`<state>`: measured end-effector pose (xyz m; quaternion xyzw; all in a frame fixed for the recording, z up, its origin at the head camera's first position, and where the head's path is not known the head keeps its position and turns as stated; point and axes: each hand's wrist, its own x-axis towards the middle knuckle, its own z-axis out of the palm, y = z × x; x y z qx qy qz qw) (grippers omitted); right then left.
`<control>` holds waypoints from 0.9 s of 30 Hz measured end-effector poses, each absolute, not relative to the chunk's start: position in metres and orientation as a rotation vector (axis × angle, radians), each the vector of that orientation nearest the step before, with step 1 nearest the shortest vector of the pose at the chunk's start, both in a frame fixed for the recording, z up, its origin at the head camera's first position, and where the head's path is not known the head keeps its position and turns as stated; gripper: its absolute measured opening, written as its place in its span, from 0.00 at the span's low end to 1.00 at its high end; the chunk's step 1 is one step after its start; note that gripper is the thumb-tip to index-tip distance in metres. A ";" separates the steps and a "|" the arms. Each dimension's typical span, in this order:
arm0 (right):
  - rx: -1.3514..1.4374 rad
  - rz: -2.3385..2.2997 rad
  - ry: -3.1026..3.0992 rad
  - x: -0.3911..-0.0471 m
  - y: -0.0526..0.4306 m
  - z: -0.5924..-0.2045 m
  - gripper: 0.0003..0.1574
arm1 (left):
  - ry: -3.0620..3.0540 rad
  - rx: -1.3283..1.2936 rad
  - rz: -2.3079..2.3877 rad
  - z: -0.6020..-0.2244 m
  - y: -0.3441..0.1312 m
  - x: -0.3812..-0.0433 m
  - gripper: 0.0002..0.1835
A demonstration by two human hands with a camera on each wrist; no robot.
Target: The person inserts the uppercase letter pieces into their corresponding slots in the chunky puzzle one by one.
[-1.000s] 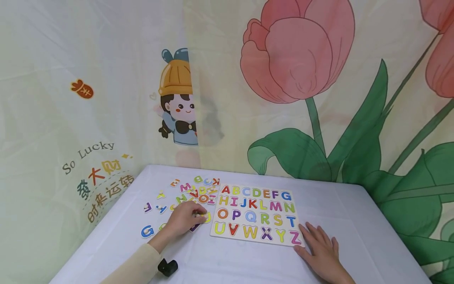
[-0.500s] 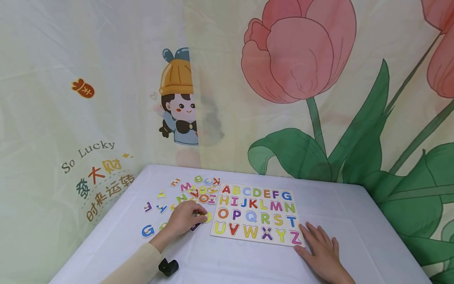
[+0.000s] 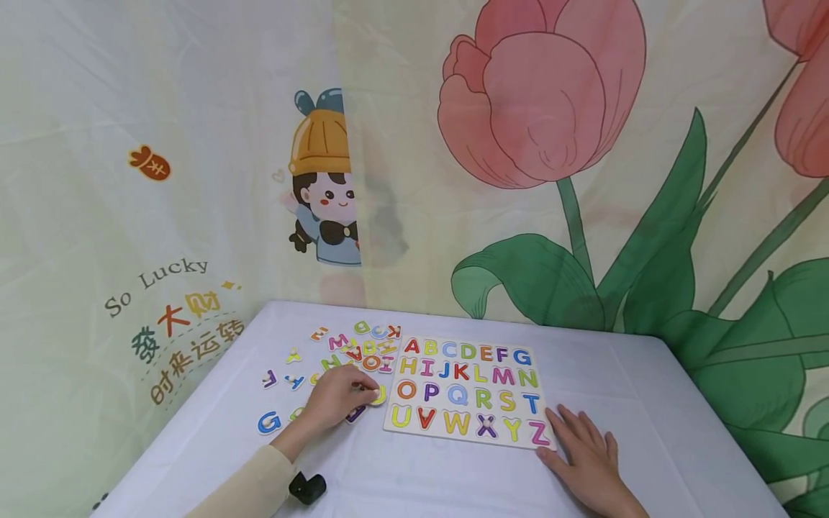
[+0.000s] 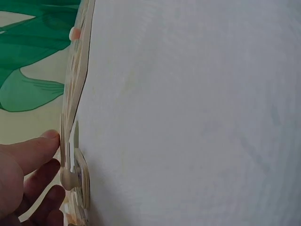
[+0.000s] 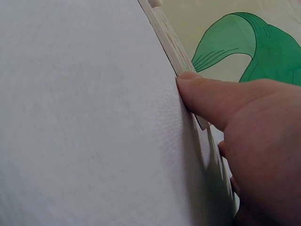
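Note:
My left hand (image 3: 338, 397) pinches a yellow letter puzzle piece (image 3: 381, 395) at the left side of the alphabet board (image 3: 441, 432). In the left wrist view the thumb presses the thin wooden edge of that piece (image 4: 62, 148). A purple letter piece (image 3: 355, 414) lies just below these fingers, partly covered. The board carries coloured letters A to Z in rows, and small knobs stand up on the V (image 3: 426, 419) and X (image 3: 487, 426). My right hand (image 3: 586, 460) rests at the board's lower right corner, fingers spread, its thumb against the edge (image 5: 190, 110).
Several loose letter pieces lie left of the board, among them a blue G (image 3: 268, 422), a purple F (image 3: 269, 379) and a red K (image 3: 393, 332), some overlapping. A small black object (image 3: 307, 489) sits by the left sleeve (image 3: 249, 482). A printed curtain (image 3: 414, 288) hangs behind the table.
The yellow piece in my left fingers has turned slightly and shows more of its face. Both hands stay almost in place.

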<state>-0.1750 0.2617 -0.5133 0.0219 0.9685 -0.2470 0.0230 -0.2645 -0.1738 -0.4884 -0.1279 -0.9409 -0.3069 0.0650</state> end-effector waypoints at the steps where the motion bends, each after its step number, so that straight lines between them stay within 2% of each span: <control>1: 0.067 -0.762 3.000 -0.175 0.262 -0.513 0.60 | -2.840 -0.403 -0.936 -0.488 -0.174 -0.264 0.06; 16: 0.070 -0.763 2.999 -0.175 0.262 -0.514 0.60 | -2.825 -0.710 -0.976 -0.489 -0.154 -0.258 0.04; 27: 0.076 -0.764 2.993 -0.175 0.263 -0.515 0.61 | -2.851 -0.727 -0.939 -0.487 -0.145 -0.252 0.03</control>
